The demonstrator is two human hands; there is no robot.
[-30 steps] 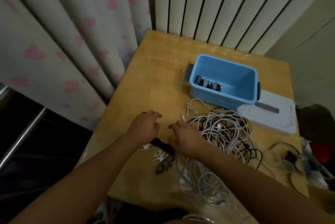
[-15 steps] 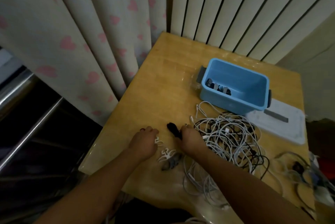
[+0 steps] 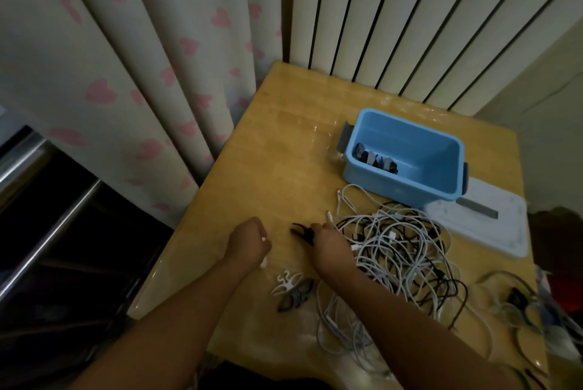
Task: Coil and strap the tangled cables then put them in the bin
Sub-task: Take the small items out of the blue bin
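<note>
A tangle of white and black cables [image 3: 397, 247] lies on the wooden table [image 3: 284, 168], just in front of the blue bin [image 3: 407, 156]. The bin holds a few dark and grey rolled straps at its left end. My right hand [image 3: 328, 244] rests at the left edge of the tangle, fingers closed on a black strap [image 3: 303, 232] that sticks out to the left. My left hand [image 3: 249, 244] is a fist beside it, pinching a small white strap. White and grey straps [image 3: 291, 287] lie loose near the front edge.
A white lid [image 3: 482, 225] lies flat to the right of the bin. More cables and clutter [image 3: 517, 304] sit at the table's right edge. Curtains hang at the left and a ribbed radiator stands behind the table. The floor left of the table is dark.
My right hand lifted the black strap from between my hands and carried it up to the left edge of the tangle. My left hand closed on a white strap. The camera tilted up.
</note>
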